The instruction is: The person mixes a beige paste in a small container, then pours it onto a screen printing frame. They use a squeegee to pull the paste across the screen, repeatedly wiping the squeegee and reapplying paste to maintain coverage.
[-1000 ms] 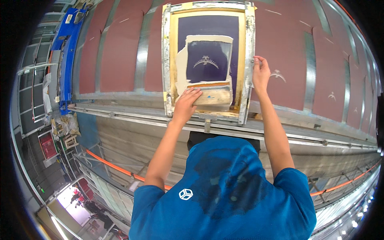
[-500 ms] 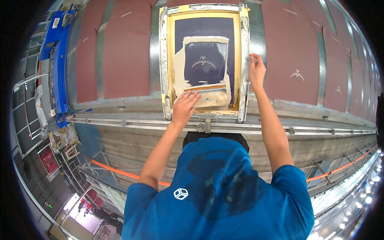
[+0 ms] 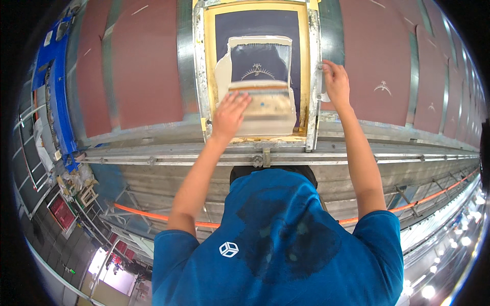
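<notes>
A silk-screen frame (image 3: 201, 86) lies in front of me, its dark mesh (image 3: 255, 24) carrying a pale bird-like motif with a curved base. Cream ink (image 3: 223, 76) rings the middle of the mesh. My left hand (image 3: 229, 116) grips the left end of a wooden squeegee (image 3: 273, 105), fingers laid over its top. The squeegee, blurred by motion, stands across the mesh just below the motif and partly covers its base. At the frame's right rail, my right hand (image 3: 337, 85) has its fingers curled against the outer edge; the thumb side is partly hidden.
Maroon fabric panels (image 3: 145, 71) lie along the table on both sides; the nearest panel on the right (image 3: 375, 56) bears a pale printed motif. A metal rail (image 3: 347, 157) runs along the table's near edge. Blue machinery (image 3: 60, 97) stands at far left.
My left hand has pushed the squeegee away from me, up from the near end of the mesh toward the motif. My right hand stays at the frame's right rail. The view has shifted slightly.
</notes>
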The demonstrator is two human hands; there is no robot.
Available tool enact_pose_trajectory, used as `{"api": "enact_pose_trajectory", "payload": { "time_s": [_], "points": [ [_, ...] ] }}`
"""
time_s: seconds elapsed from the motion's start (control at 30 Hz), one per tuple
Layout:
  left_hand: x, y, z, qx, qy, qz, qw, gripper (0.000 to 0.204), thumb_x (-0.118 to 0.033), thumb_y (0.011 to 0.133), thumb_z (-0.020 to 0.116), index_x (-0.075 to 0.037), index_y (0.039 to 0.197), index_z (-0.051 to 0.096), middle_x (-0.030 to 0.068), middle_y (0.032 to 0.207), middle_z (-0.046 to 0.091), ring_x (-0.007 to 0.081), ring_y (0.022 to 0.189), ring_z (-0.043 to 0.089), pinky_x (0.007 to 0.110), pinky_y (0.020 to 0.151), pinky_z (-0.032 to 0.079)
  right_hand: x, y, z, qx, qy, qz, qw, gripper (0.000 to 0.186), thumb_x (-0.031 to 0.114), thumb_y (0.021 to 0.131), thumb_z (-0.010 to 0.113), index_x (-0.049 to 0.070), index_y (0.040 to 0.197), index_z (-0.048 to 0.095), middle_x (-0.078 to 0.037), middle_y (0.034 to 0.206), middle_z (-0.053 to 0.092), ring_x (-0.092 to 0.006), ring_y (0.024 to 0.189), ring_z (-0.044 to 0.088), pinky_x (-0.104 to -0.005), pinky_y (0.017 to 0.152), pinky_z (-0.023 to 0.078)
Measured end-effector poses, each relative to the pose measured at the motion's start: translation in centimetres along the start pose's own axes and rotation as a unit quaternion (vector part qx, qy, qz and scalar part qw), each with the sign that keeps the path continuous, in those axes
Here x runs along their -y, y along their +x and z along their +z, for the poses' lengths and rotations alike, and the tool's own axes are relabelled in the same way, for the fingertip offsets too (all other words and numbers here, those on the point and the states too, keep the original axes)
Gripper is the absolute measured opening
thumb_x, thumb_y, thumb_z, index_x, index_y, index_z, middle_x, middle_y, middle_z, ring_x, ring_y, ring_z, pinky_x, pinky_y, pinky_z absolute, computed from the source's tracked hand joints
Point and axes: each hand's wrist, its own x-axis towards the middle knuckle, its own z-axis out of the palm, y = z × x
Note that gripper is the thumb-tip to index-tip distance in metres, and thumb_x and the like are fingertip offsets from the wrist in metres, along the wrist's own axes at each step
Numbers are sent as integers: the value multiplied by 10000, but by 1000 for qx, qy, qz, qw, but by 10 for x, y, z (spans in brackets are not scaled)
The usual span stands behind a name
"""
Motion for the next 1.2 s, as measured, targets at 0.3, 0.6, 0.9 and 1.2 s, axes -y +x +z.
{"api": "enact_pose_trajectory", "payload": {
  "time_s": [0.3,0.6,0.9,1.2],
  "points": [
    [42,169,-62,79,-95,-113,986,400,-2,774,699,-148,1142,757,87,1076,748,290,939,720,365,870,580,118,59,-15,202,-55,-197,958,382,284,868,739,63,1177,699,-125,1158,668,-329,1179,578,-421,955,505],
    [34,112,-30,129,-23,-90,987,482,-30,711,768,-172,1171,740,84,1110,738,286,1004,703,374,922,559,82,-28,33,107,36,-212,971,448,1,755,704,27,1198,643,-169,1178,660,-377,1134,583,-449,988,492],
    [-4,-18,-16,107,-78,-62,989,567,52,707,732,-105,1249,673,58,1343,646,264,1319,547,428,1166,389,60,-111,9,196,147,-184,952,441,171,825,785,47,1222,636,-119,1163,643,-287,1127,587,-396,962,494],
    [-8,-25,-8,55,-80,-39,994,592,52,722,680,-99,1293,651,64,1386,617,289,1353,508,413,1179,375,-6,15,31,17,210,141,967,256,308,972,640,147,1158,707,-109,712,622,-206,698,593,-381,710,483]
  ]
}}
